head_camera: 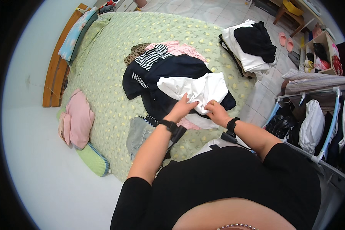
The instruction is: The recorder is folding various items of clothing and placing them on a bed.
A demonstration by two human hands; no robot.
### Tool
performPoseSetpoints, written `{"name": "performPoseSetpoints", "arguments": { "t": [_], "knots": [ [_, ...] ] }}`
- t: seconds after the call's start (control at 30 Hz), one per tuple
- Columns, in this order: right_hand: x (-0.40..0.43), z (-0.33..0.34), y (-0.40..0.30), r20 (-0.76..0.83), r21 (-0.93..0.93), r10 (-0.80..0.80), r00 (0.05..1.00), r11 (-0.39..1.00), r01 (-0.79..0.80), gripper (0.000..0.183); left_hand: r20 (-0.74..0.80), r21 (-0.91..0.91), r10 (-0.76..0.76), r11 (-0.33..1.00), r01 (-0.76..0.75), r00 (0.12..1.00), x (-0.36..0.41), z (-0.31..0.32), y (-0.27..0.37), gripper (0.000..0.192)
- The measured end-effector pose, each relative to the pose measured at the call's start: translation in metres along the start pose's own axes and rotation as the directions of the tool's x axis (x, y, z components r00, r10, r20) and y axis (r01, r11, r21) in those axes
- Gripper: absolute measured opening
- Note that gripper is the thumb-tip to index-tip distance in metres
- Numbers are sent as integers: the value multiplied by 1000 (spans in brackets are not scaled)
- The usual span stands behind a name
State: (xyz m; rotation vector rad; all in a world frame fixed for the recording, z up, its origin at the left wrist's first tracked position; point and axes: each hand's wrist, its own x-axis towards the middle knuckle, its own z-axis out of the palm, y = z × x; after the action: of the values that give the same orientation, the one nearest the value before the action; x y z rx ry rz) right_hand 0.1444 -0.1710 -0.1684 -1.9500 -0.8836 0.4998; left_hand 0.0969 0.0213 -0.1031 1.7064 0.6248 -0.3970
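A crumpled white garment (211, 86) lies over dark navy clothing (178, 67) on the bed. At its near edge, my right hand (217, 111) pinches the white fabric between thumb and fingers. My left hand (184, 107) rests at the same garment's near side, thumb and fingers apart; whether it grips any cloth is unclear. Beyond the navy clothing lie a black-and-white striped garment (152, 57), a leopard-print cloth (136, 53) and a pink patterned garment (184, 49). Light grey denim (138, 135) is partly hidden behind my left forearm.
Stacked black and white clothes (254, 43) sit at the bed's far right corner. A pink folded cloth (80, 119) and a green cushion (93, 159) lie at the left edge. To the right stand a clothes rack (330, 126) and a shelf with shoes (327, 43).
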Motion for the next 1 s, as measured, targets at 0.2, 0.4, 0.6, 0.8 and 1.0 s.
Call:
{"name": "performPoseSetpoints", "arguments": {
  "t": [0.2, 0.4, 0.6, 0.8, 1.0],
  "knots": [
    [-24, -22, -24, 86, 65, -77, 993, 995, 71, 18, -9, 68, 136, 989, -135, 991, 10, 33, 10, 50],
    [-32, -69, -33, -200, 54, 69, 977, 997, -60, 66, 115, 73, 495, 861, -504, 861, -44, -10, 31, 37],
    [6, -82, -68, -145, -220, -311, 939, 936, 276, 87, 89, -47, 579, 815, -577, 811, -123, -48, 54, 33],
    [20, -52, -127, 436, 272, -109, 893, 962, -15, 49, -207, -282, 543, 764, -581, 814, -182, -68, 50, 30],
    [4, -57, -160, 236, 425, -215, 948, 900, 98, 10, -421, -600, 401, 550, -582, 813, -200, -82, 35, 31]
  ]
}}
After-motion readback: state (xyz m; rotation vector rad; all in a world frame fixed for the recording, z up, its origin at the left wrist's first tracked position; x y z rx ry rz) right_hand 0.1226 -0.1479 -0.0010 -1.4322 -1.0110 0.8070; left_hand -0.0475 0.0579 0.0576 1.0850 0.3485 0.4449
